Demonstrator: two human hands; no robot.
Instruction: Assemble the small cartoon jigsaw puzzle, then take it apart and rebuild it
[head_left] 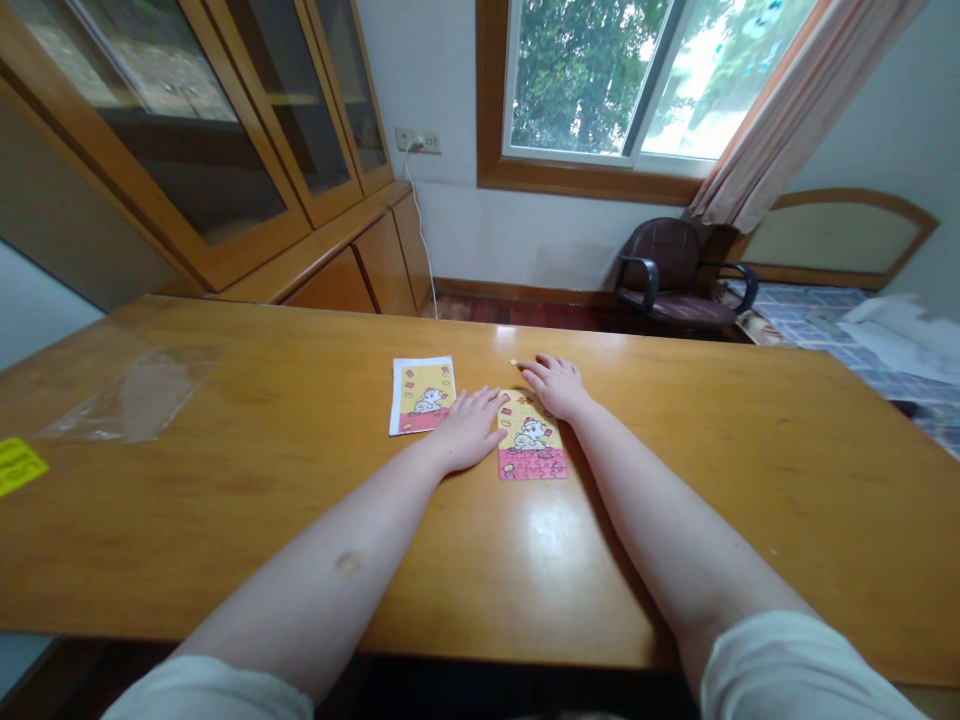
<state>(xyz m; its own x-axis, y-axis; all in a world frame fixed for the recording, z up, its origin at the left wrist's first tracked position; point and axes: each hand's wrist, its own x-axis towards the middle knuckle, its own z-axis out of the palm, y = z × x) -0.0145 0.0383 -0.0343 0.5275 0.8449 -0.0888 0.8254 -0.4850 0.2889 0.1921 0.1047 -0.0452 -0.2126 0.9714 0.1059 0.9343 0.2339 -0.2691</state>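
Note:
A small jigsaw puzzle (532,462) with a white cartoon animal on yellow and pink lies on the wooden table, mostly assembled. My left hand (466,432) rests open at its left edge, fingers stretched toward the upper left corner. Beyond the top edge, a loose yellow puzzle piece (514,362) lies by the fingertips of my right hand (556,385). That hand is palm down with its fingers extended, covering the puzzle's upper right area. Left of my left hand is a reference picture card (421,385) showing the same design, partly behind the fingers.
A clear plastic bag (142,395) and a yellow label (21,465) lie on the left of the wooden table (300,560). Past the far edge stand a glass-door cabinet (360,240), an office chair (667,265) and a bed (810,320).

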